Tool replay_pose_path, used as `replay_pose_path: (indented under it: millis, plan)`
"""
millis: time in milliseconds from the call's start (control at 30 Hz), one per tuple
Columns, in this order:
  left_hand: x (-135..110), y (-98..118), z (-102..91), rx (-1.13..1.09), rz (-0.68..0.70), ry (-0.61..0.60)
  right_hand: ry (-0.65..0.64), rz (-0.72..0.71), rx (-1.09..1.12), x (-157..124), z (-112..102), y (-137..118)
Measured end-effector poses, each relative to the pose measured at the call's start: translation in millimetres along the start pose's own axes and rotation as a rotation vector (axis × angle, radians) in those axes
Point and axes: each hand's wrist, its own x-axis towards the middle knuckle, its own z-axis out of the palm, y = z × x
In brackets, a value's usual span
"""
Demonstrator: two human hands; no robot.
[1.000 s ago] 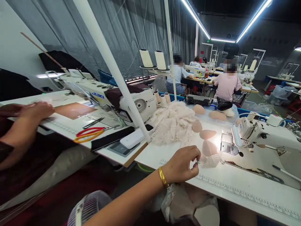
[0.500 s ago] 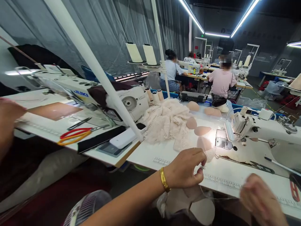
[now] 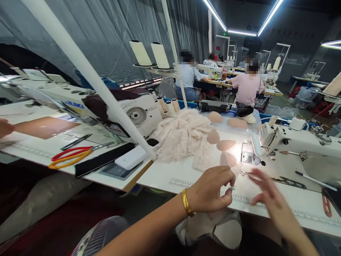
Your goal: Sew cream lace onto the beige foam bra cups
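Note:
My left hand [image 3: 213, 190], with a gold bracelet on its wrist, is above the front edge of the white sewing table [image 3: 160, 177]. Its thumb and forefinger pinch a small silvery-white piece [image 3: 232, 187], too small to name for certain. My right hand [image 3: 273, 204] is to the right, blurred, its fingers spread and nothing visible in them. Beyond it stands a sewing machine [image 3: 314, 142] with a lit needle plate [image 3: 250, 154]. Beige moulded cups [image 3: 226, 145] lie left of the plate, beside a heap of cream lace fabric [image 3: 183, 133]. Below the table edge are more pale cups [image 3: 228, 233].
On the adjoining table at left are red and orange-handled scissors [image 3: 71, 156], a white device [image 3: 131, 157], another sewing machine [image 3: 138, 113] and another person's hand [image 3: 5, 128]. A white pole [image 3: 87, 76] slants across. Black snips [image 3: 293, 182] lie on the right. People sit working behind.
My right hand has risen and moved left toward the needle plate, its fingers opening out. My left hand keeps its pinch. The view has shifted slightly right, and the other person's hand has withdrawn leftward.

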Motion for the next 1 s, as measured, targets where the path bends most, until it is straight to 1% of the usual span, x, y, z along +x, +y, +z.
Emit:
replay_pose_path:
  millis: [67,100,133,167,200,233,267,300,333,400,433,467,500,533,600,700,767,833,900,967,1000]
  plan:
    - [1,4,1.2,0.004,0.004,-0.017,-0.254,0.109,0.074,-2,10,-2]
    - [1,4,0.6,0.013,-0.002,-0.023,-0.348,0.151,0.144,-1,13,-3]
    - [0,3,-0.4,0.025,-0.011,-0.026,-0.371,0.154,0.229,0,14,-5]
    - [-2,2,-1.3,0.037,-0.022,-0.031,-0.315,0.11,0.32,1,12,-7]
    - [-3,-1,-1.9,0.049,-0.035,-0.036,-0.193,0.022,0.398,1,8,-10]
    - [-4,-3,-1.7,0.056,-0.048,-0.042,-0.064,-0.082,0.426,2,3,-14]
    - [-5,-5,-0.7,0.057,-0.058,-0.053,0.025,-0.173,0.376,3,-2,-18]
    - [-5,-6,1.3,0.054,-0.065,-0.07,0.049,-0.243,0.248,3,-6,-21]
    - [-4,-7,3.9,0.046,-0.069,-0.087,0.011,-0.293,0.063,4,-9,-25]
    - [-2,-7,9.8,0.028,-0.066,-0.117,-0.143,-0.369,-0.323,6,-9,-30]
    - [0,-7,12.2,0.019,-0.062,-0.127,-0.202,-0.401,-0.46,8,-8,-31]
    - [1,-6,13.8,0.007,-0.061,-0.132,-0.216,-0.43,-0.541,10,-6,-32]
    - [2,-5,14.5,-0.005,-0.063,-0.134,-0.186,-0.442,-0.576,11,-4,-31]
    - [2,-4,14.2,-0.019,-0.07,-0.134,-0.139,-0.428,-0.579,12,-3,-30]
    - [3,-2,11.9,-0.07,-0.096,-0.127,-0.076,-0.322,-0.534,14,0,-26]
    - [3,0,8.4,-0.246,-0.183,-0.066,-0.126,-0.113,-0.378,13,6,-15]
    - [3,0,8.5,-0.39,-0.263,-0.013,-0.159,-0.03,-0.232,12,12,-8]
    - [2,0,10.6,-0.462,-0.309,0.036,-0.135,0.0,-0.088,11,18,-4]
    - [1,0,13.6,-0.435,-0.301,0.079,-0.053,-0.007,-0.018,11,21,-4]
    - [-1,1,16.5,-0.351,-0.254,0.115,0.024,-0.023,-0.045,10,22,-7]
    - [-2,1,17.8,-0.308,-0.225,0.125,0.038,-0.025,-0.077,9,22,-9]
